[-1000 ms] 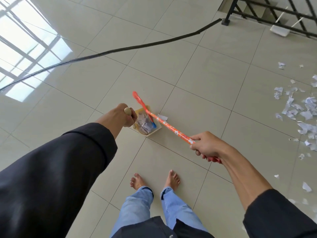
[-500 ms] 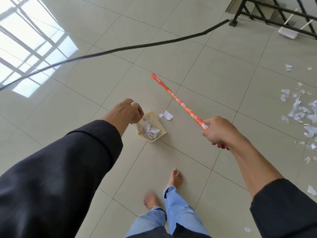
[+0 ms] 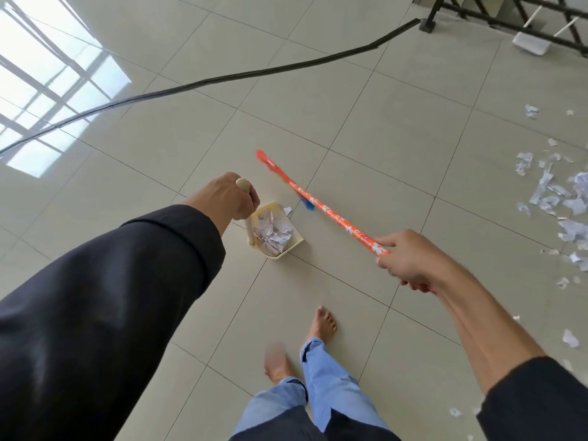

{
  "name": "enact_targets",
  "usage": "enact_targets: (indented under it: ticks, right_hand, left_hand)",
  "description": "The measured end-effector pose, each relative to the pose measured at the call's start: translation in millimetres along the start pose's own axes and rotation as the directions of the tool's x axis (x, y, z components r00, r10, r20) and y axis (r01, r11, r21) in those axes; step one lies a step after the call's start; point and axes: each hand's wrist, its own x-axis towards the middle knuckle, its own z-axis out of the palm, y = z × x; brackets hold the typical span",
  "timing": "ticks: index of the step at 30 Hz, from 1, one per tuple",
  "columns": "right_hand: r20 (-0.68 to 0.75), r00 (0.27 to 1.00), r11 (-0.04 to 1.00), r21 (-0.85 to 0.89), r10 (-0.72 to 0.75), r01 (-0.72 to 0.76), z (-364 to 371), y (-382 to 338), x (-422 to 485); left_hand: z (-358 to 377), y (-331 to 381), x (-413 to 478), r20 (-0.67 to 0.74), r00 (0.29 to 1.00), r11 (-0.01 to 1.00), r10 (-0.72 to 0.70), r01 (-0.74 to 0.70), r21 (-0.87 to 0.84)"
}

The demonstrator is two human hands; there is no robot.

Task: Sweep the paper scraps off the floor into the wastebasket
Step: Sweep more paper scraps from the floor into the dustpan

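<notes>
My left hand grips the wooden upright handle of a cream dustpan that stands on the tiled floor with paper scraps heaped in it. My right hand grips an orange patterned broom stick that slants up and left above the floor. A blue bit shows under the stick, right beside the pan. One loose scrap lies at the pan's far edge. No wastebasket is in view.
Many torn paper scraps lie scattered on the floor at the right, with a few more near my right arm. A black cable crosses the floor behind. A black railing stands at top right. My bare feet are below the pan.
The broom stick has swung back left and down toward the dustpan after lifting away from it. My left foot has stepped back. My left hand keeps its hold on the pan's handle.
</notes>
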Motion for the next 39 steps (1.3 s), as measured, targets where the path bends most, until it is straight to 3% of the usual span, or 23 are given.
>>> enact_targets:
  ticks: [4,6,11,16,21,39]
  right_hand:
    - [-0.064,0.998,0.992,-0.125,-0.022,0.014,18.6,-8.1,14.3]
    - [-0.023,1.000,0.991,-0.133,-0.005,0.002,23.9,-11.5,20.7]
    - [0.159,0.987,0.999,0.030,0.009,-0.014,35.1,-10.3,18.9]
    - [0.209,0.977,0.994,0.110,-0.043,0.021,37.1,-10.3,-2.8]
    - [0.142,0.988,0.990,0.139,-0.059,0.039,30.7,-16.2,-23.4]
    - [-0.123,0.991,0.991,0.112,-0.061,0.075,100.6,-73.7,-67.3]
  left_hand:
    - [4.7,-2.4,3.4,-0.136,0.989,0.994,-0.053,0.040,-0.099]
    - [4.3,-2.8,-1.1,-0.121,0.991,0.994,-0.055,0.043,-0.101]
    - [0.7,-5.8,-8.3,-0.094,0.995,0.998,-0.047,0.042,-0.053]
    - [-13.6,-4.8,-5.5,-0.052,0.996,0.997,-0.074,0.074,-0.007]
    - [-30.5,-5.0,-0.4,-0.094,0.991,0.995,-0.098,0.094,-0.044]
    - [-162.8,-19.2,-48.8,0.041,0.989,0.964,-0.139,0.144,-0.223]
